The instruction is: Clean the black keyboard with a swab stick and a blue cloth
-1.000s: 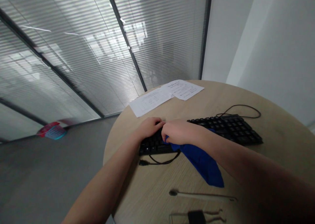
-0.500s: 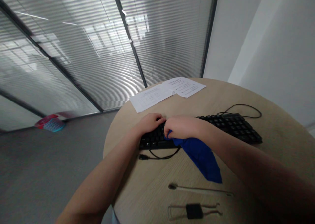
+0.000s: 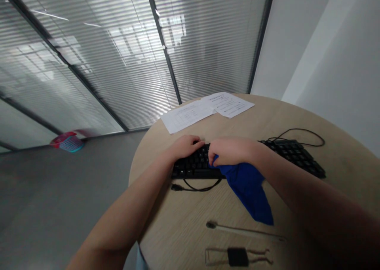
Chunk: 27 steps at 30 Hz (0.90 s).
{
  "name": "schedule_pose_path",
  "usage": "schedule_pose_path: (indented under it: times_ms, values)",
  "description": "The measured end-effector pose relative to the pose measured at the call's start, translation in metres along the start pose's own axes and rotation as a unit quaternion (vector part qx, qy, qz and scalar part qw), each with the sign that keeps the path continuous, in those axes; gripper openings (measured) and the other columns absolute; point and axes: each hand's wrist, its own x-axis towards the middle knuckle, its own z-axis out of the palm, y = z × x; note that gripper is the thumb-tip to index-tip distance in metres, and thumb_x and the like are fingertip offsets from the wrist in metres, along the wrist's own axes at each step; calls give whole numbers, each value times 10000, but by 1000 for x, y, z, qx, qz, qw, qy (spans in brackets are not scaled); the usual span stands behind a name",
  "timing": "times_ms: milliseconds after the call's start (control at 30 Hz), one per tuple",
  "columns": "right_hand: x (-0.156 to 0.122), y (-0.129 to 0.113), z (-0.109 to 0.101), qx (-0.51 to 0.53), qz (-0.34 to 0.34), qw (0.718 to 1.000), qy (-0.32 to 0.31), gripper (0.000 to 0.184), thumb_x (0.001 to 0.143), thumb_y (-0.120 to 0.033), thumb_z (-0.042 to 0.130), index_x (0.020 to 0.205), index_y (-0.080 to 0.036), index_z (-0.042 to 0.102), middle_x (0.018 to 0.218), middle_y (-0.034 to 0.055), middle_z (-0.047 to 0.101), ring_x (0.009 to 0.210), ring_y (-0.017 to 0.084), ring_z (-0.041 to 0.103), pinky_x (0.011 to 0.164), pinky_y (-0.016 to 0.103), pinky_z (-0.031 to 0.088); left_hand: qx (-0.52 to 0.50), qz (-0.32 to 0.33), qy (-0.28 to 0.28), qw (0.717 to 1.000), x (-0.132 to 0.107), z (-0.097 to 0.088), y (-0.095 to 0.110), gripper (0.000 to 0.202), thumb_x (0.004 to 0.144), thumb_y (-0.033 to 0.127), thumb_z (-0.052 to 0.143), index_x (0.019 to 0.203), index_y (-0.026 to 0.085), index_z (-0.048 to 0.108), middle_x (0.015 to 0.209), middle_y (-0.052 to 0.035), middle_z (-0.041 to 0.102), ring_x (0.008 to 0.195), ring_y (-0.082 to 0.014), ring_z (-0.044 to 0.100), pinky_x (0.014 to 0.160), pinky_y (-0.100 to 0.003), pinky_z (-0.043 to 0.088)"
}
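A black keyboard [image 3: 198, 160] lies on the round wooden table. Over its left end and far edge is my left hand [image 3: 187, 146], closed on the keyboard with the thumb reaching across the keys. My right hand [image 3: 227, 151] pinches a blue cloth [image 3: 247, 187] and presses it on the keys near the middle. The cloth's loose end hangs over the near edge onto the table. Its bunched part under my fingers is hidden. My right forearm covers part of the keyboard's right half.
Nearer me lie a thin brush [image 3: 243, 230] with a dark head and a wire keycap puller [image 3: 237, 257]. A cable plug [image 3: 177, 187] sits before the keyboard, and a cable loop [image 3: 308, 133] behind it. Printed papers [image 3: 190, 115] lie at the back. A basket [image 3: 70, 142] stands on the floor.
My right hand has slid a little to the right along the keyboard with the blue cloth, uncovering more keys between my hands. The view has shifted slightly.
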Motion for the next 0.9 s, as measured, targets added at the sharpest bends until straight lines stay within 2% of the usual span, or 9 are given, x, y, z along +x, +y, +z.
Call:
schedule_pose_path:
  times_ms: [100, 267, 433, 567, 767, 900]
  values:
    - [3, -2, 4, -21, -4, 999, 24, 286, 779, -169, 650, 988, -252, 828, 974, 53, 795, 867, 210, 704, 738, 274, 461, 1, -8, -2, 1000, 0, 0, 1, 443, 968, 509, 426, 842, 197, 715, 855, -63, 729, 808, -218, 641, 698, -314, 439]
    - [1, -7, 6, -27, 12, 999, 11, 273, 770, -151, 639, 932, -254, 833, 942, 55, 794, 825, 206, 704, 685, 271, 451, -2, -10, -2, 1000, 0, 0, 0, 439, 972, 512, 426, 838, 201, 705, 848, -60, 727, 793, -211, 638, 676, -308, 427]
    - [2, -12, 8, -51, 22, 997, 47, 262, 793, -158, 619, 929, -240, 828, 933, 82, 786, 830, 220, 698, 686, 291, 444, -11, -6, -3, 1000, 1, 1, -2, 423, 970, 498, 434, 834, 197, 698, 867, -62, 731, 809, -211, 640, 698, -310, 432]
    - [3, -10, 8, -49, 17, 998, 21, 253, 793, -171, 623, 928, -240, 826, 930, 82, 785, 805, 220, 695, 676, 295, 442, -10, -2, -2, 1000, 1, 1, -2, 423, 971, 494, 430, 828, 197, 695, 854, -63, 727, 804, -213, 639, 693, -313, 426]
    - [3, -9, 7, -35, 30, 998, 30, 273, 769, -181, 626, 944, -246, 826, 951, 80, 786, 840, 221, 697, 689, 290, 441, -6, 0, -1, 1000, 0, 1, -4, 430, 975, 508, 419, 837, 205, 692, 852, -62, 724, 800, -216, 640, 687, -316, 420]
    - [-4, -10, 0, -24, 38, 999, -6, 270, 753, -180, 638, 936, -245, 827, 943, 72, 788, 808, 211, 696, 667, 276, 443, -2, -2, 0, 1000, 0, 1, -4, 423, 969, 511, 431, 835, 205, 689, 854, -61, 724, 799, -214, 637, 676, -311, 415]
